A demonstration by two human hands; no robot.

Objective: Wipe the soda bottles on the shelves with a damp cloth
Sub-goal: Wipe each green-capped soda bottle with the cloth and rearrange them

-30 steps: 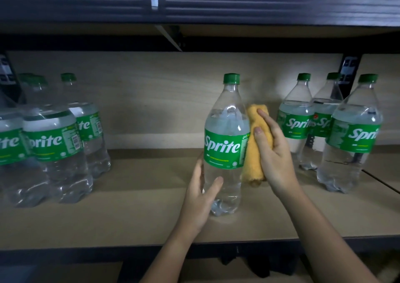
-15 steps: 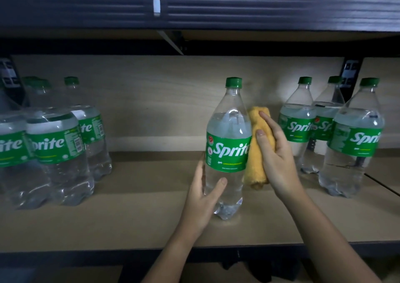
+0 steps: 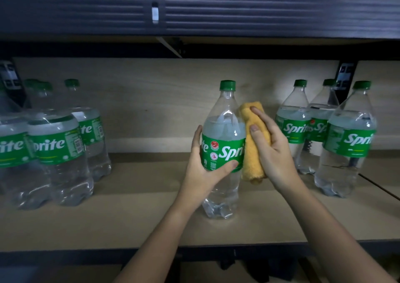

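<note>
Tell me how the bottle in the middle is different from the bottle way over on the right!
The middle bottle is gripped by the left hand, while the right hand presses a yellow cloth against its side; the far-right bottle stands untouched. The middle bottle stands alone, the far-right one beside two more bottles. The middle label shows red round marks left of the word Sprite; the far-right one shows none. Both are clear, upright, green-capped Sprite bottles.

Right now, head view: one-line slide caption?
Left hand grips centre Sprite bottle while right hand presses yellow cloth against its side.
</note>
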